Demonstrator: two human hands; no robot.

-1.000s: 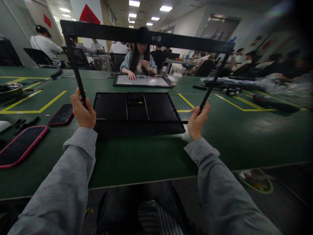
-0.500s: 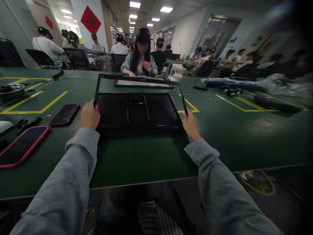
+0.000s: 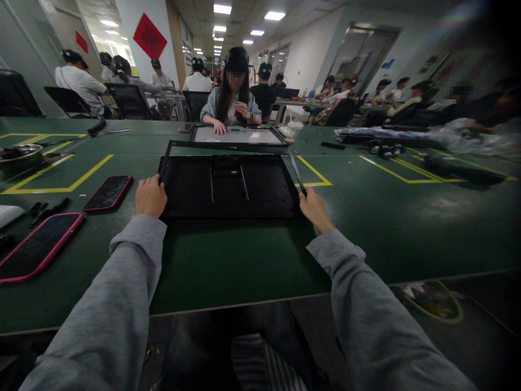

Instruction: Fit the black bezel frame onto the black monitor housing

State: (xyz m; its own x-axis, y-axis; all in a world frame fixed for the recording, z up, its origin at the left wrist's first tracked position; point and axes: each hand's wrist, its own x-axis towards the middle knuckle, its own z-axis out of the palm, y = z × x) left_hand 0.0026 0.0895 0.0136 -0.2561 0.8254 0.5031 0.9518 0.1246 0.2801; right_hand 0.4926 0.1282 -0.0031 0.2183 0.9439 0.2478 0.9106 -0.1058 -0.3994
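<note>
A thin black monitor bezel frame lies tilted low over a black monitor back panel on the green table. My left hand is closed round the frame's left side bar near its front corner. My right hand pinches the frame's right side bar. The frame's far edge sits just above the panel's far edge. Both my sleeves are grey.
Two red-cased phones lie to the left, with small black parts beside them. A person across the table works on a white-faced screen. Yellow tape lines mark the table. Cables and gear lie at the right.
I have brought the bezel frame down from upright in front of my face to nearly flat over the back panel. Both hands moved down and forward with it.
</note>
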